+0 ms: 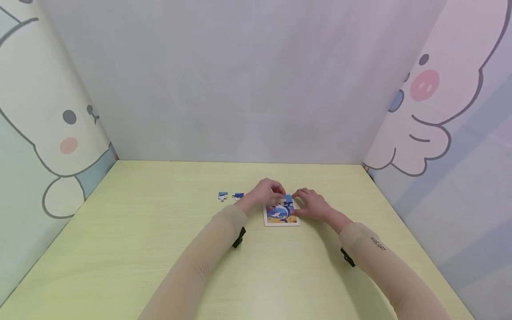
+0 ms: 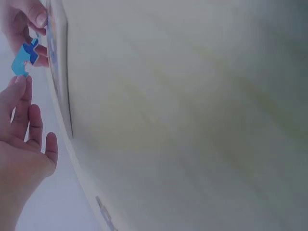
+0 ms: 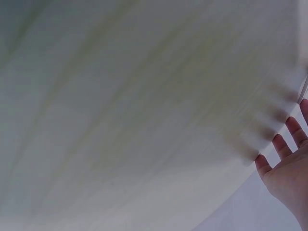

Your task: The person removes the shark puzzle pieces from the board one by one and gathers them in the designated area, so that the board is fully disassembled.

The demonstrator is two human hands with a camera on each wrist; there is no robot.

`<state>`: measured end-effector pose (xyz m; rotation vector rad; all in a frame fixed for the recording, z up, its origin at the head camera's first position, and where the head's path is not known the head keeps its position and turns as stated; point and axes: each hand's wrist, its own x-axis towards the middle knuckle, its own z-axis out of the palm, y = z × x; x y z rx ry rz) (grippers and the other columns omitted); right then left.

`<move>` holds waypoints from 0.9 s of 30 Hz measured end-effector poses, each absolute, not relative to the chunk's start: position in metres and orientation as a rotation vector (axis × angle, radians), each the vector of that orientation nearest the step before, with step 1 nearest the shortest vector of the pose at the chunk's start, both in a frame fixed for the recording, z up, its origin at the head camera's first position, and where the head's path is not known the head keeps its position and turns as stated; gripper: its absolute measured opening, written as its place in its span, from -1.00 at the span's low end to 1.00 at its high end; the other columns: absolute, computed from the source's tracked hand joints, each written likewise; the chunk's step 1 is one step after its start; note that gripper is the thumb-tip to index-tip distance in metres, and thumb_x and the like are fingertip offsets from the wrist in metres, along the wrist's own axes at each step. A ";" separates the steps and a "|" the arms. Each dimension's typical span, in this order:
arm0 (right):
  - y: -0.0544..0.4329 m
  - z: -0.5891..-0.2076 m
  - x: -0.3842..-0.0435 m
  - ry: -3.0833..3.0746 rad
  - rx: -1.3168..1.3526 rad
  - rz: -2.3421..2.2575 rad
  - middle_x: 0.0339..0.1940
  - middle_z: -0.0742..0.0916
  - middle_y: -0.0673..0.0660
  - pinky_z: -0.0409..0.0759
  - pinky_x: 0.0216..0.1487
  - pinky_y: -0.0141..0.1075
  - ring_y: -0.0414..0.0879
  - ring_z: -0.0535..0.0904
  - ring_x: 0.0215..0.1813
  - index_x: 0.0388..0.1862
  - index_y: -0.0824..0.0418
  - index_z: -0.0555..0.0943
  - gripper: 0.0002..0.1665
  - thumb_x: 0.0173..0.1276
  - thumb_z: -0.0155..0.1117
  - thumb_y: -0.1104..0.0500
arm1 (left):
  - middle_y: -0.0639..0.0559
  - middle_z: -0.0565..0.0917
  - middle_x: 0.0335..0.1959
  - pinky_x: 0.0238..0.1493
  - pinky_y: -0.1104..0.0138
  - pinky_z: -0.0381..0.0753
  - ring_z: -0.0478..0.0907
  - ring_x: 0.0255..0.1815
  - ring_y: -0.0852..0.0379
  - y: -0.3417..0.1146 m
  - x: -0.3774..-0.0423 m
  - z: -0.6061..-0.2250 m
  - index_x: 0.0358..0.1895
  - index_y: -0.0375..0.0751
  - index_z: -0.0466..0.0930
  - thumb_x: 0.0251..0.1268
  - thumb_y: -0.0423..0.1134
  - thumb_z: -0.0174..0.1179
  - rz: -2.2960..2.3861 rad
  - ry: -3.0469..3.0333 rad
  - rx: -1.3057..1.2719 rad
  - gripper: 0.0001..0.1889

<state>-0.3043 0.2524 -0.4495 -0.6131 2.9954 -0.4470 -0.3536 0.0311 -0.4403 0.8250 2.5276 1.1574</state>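
Sleeves: nearest me, the left sleeve (image 1: pixel 200 266) and right sleeve (image 1: pixel 392 271) reach in from the bottom of my head view, both beige, the right one carrying dark lettering.
Wrist bands: I see a black fitting under each cuff, one at the left (image 1: pixel 239 238) and one at the right (image 1: pixel 348 257).
Puzzle board: the pale-rimmed puzzle board (image 1: pixel 282 225) lies flat on the worktop (image 1: pixel 120 244), between and partly under the hands; I make out a blue sea picture with a white-and-blue animal and orange along the near edge.
Right hand: the right hand (image 1: pixel 313 206) is at the board's right side, its grip released, fingers spread and fairly straight, thumb touching that edge.
Left hand: the left hand (image 1: pixel 267 192) is over the board's far left part, its grip pinching a piece between thumb and forefinger.
Pinched piece: my left wrist view shows the puzzle piece (image 2: pixel 19 62), light and dark blue, held at the fingertips beside the board; whether it touches the board I cannot tell.
Loose pieces: left of the left hand lie two more, the left loose piece (image 1: pixel 222 194) and the right loose piece (image 1: pixel 238 195), slightly apart.
Backdrop: beyond the worktop's far edge I see a plain grey wall (image 1: pixel 240 80), with cartoon-printed panels on both sides.
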 end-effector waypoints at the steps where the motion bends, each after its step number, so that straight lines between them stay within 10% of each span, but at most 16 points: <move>1: 0.253 -0.450 -0.305 2.995 -0.618 -0.444 0.32 0.44 0.23 0.23 0.18 0.29 0.25 0.27 0.33 0.19 0.06 0.48 -0.28 0.15 0.29 -0.29 | 0.16 0.66 -0.30 -0.09 0.35 0.48 0.51 -0.22 0.19 0.030 -0.354 -0.439 -0.24 -0.03 0.68 0.30 -0.22 0.19 1.164 2.520 0.838 -0.92; 27: 0.252 -0.450 -0.303 2.997 -0.643 -0.443 0.33 0.43 0.22 0.21 0.21 0.27 0.24 0.26 0.34 0.22 0.05 0.47 -0.30 0.17 0.30 -0.24 | 0.10 0.70 -0.22 -0.04 0.33 0.54 0.59 -0.18 0.22 -0.039 -0.375 -0.428 -0.19 -0.09 0.70 0.26 -0.21 0.23 1.072 2.501 0.829 -0.87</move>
